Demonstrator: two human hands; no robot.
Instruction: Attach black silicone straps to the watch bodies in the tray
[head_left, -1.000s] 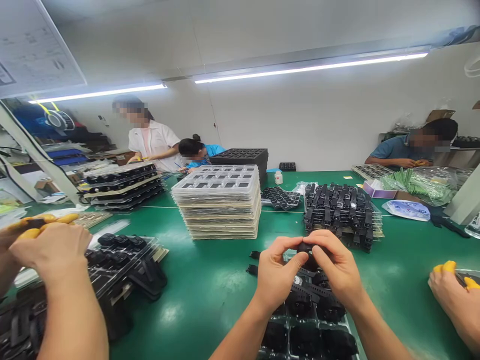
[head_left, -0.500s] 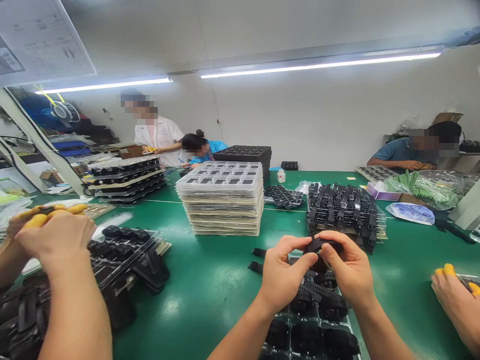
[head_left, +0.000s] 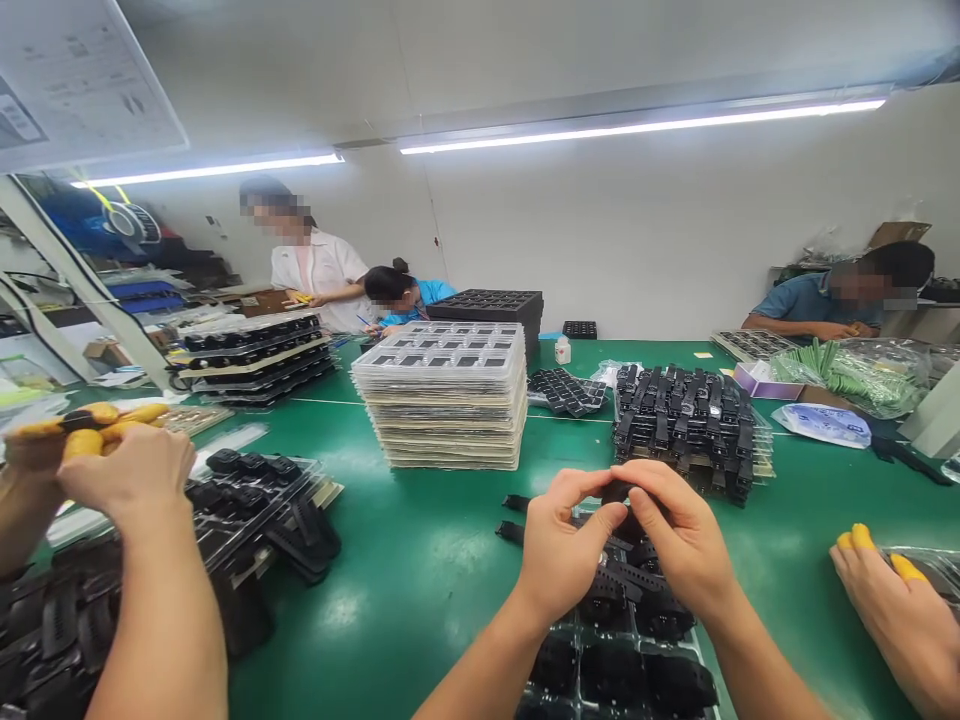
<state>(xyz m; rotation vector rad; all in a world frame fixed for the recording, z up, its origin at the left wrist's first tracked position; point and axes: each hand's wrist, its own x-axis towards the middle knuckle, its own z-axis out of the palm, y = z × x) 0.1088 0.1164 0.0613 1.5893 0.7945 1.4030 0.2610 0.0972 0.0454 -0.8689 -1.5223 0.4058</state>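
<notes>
Both of my hands meet over a clear plastic tray (head_left: 574,655) of black watches (head_left: 615,672). Between the fingertips is a black watch (head_left: 618,490), mostly covered by the fingers. My left hand (head_left: 564,548) is closed on its left side, thumb and index finger pinching it. From the other side my right hand (head_left: 684,540) grips it, index finger curved over the top and thumb in front. Black straps (head_left: 516,502) stick out past the tray's left side, and more watches lie just beneath my hands.
A tall stack of pale trays (head_left: 442,415) stands mid-table, with black trays (head_left: 495,305) behind. Piled watches (head_left: 682,420) are beyond my right hand. Co-workers' hands in yellow finger cots work at the left (head_left: 131,460) and right (head_left: 892,600). A watch tray (head_left: 247,500) lies left.
My fingertips have drawn closer together over the watch, and my right hand has shifted slightly left. Less of the watch shows. The co-worker's hand at the right has moved left.
</notes>
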